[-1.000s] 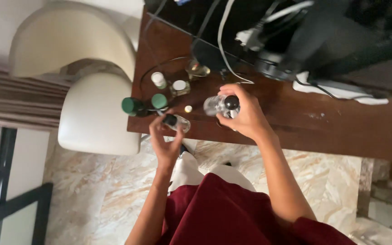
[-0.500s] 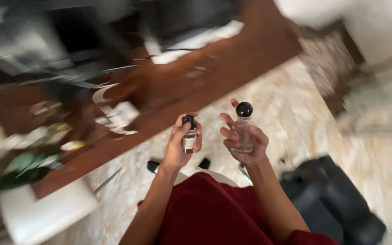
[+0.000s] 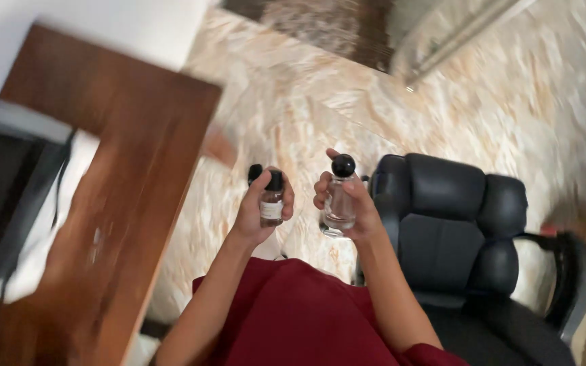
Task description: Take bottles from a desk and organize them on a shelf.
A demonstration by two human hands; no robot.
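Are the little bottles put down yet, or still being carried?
Still carried. Done: both are off the wooden desk. In hand: the left hand grips the small bottle, the right hand the clear bottle, both capped, above the marble floor beside the black chair. Left: neither is set down.

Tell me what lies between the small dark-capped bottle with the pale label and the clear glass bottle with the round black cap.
Nothing: in the head view only bare marble floor shows between the small bottle and the clear bottle.

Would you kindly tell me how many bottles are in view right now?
2: a small bottle in the left hand, a clear bottle with a round black cap in the right hand. The blurred desk may hide others.
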